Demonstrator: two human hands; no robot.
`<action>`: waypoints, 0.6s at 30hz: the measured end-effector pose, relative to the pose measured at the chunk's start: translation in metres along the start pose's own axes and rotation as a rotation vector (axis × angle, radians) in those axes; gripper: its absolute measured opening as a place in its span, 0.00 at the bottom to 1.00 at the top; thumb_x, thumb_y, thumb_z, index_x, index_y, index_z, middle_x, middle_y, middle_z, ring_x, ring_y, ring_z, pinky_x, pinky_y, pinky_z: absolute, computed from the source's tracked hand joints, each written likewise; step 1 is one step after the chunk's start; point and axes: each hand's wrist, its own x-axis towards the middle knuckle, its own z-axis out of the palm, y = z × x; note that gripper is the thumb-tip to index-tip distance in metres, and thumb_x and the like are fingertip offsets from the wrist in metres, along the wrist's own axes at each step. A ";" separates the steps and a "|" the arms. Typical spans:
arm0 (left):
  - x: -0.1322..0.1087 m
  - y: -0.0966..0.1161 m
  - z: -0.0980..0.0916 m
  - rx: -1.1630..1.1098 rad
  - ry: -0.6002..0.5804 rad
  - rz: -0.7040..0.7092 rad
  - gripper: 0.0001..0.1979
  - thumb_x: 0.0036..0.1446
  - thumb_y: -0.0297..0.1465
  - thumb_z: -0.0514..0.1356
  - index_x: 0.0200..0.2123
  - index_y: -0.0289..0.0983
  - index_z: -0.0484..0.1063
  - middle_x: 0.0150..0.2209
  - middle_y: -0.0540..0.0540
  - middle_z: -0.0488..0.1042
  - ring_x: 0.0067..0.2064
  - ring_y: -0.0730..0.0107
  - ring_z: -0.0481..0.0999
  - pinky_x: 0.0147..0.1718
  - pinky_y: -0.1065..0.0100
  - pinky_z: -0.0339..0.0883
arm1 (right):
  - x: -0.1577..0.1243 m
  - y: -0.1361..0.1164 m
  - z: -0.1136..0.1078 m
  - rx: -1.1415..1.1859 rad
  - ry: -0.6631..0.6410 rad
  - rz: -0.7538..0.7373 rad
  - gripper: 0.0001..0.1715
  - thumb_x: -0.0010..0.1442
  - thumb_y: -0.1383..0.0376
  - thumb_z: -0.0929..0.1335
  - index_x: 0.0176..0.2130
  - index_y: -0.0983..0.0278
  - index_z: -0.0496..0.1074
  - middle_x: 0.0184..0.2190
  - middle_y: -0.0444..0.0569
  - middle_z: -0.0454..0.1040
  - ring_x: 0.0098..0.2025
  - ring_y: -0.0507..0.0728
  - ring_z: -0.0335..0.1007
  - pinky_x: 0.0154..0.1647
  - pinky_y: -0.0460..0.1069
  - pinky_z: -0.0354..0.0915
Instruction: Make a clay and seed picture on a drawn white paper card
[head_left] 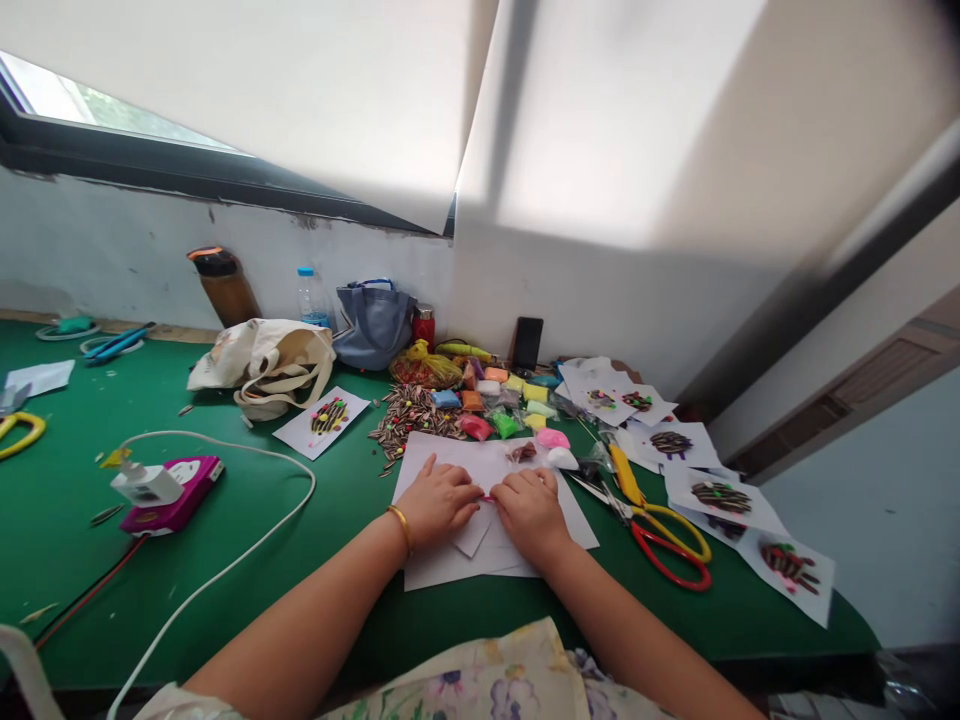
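Left hand (439,503) and right hand (531,515) are down on a stack of white paper sheets (442,562), fingers nearly meeting at a small pink bit (487,497). Red-and-yellow-handled scissors (664,540) lie just beside the right hand on the green mat (337,625). Striped sunflower seeds (412,420) and modelling clay packets (517,402) sit ahead of the hands.

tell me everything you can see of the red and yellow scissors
The large scissors have grey metal blades and two looped handles, one red, one yellow, plastic-looking. They lie flat on the green tabletop, blades pointing toward the person's right hand, not touching it, and a long yellow object touches them near the pivot.
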 end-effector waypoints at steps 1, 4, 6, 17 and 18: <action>0.000 0.000 0.000 -0.001 -0.001 0.000 0.15 0.62 0.38 0.54 0.51 0.49 0.70 0.47 0.46 0.71 0.52 0.58 0.69 0.60 0.36 0.42 | 0.001 0.000 0.001 -0.006 0.003 0.002 0.07 0.62 0.68 0.66 0.32 0.60 0.73 0.30 0.45 0.72 0.38 0.55 0.60 0.48 0.55 0.43; 0.000 0.001 0.000 -0.011 0.002 -0.005 0.15 0.62 0.37 0.55 0.51 0.49 0.71 0.46 0.46 0.72 0.52 0.58 0.69 0.60 0.36 0.42 | 0.001 0.000 0.002 -0.013 0.010 0.003 0.06 0.62 0.68 0.66 0.32 0.60 0.73 0.30 0.45 0.72 0.38 0.55 0.60 0.49 0.55 0.43; 0.000 0.001 -0.001 -0.028 0.002 -0.008 0.15 0.62 0.37 0.54 0.51 0.48 0.71 0.47 0.46 0.72 0.52 0.58 0.69 0.60 0.37 0.41 | 0.000 0.000 0.001 -0.002 0.012 -0.001 0.06 0.62 0.67 0.66 0.33 0.59 0.73 0.30 0.44 0.72 0.39 0.55 0.60 0.49 0.55 0.44; -0.003 -0.006 -0.009 -0.085 0.029 0.091 0.13 0.62 0.33 0.53 0.46 0.44 0.74 0.53 0.45 0.72 0.57 0.60 0.68 0.62 0.46 0.47 | -0.005 -0.007 0.000 0.040 0.005 0.036 0.06 0.61 0.66 0.66 0.32 0.60 0.74 0.30 0.46 0.72 0.36 0.55 0.60 0.46 0.54 0.44; -0.005 -0.005 -0.010 -0.066 0.054 0.090 0.13 0.61 0.33 0.54 0.46 0.44 0.74 0.53 0.45 0.72 0.57 0.59 0.67 0.61 0.48 0.48 | -0.005 -0.008 0.000 0.037 0.002 0.039 0.07 0.61 0.65 0.66 0.32 0.60 0.74 0.30 0.46 0.72 0.36 0.55 0.60 0.46 0.54 0.44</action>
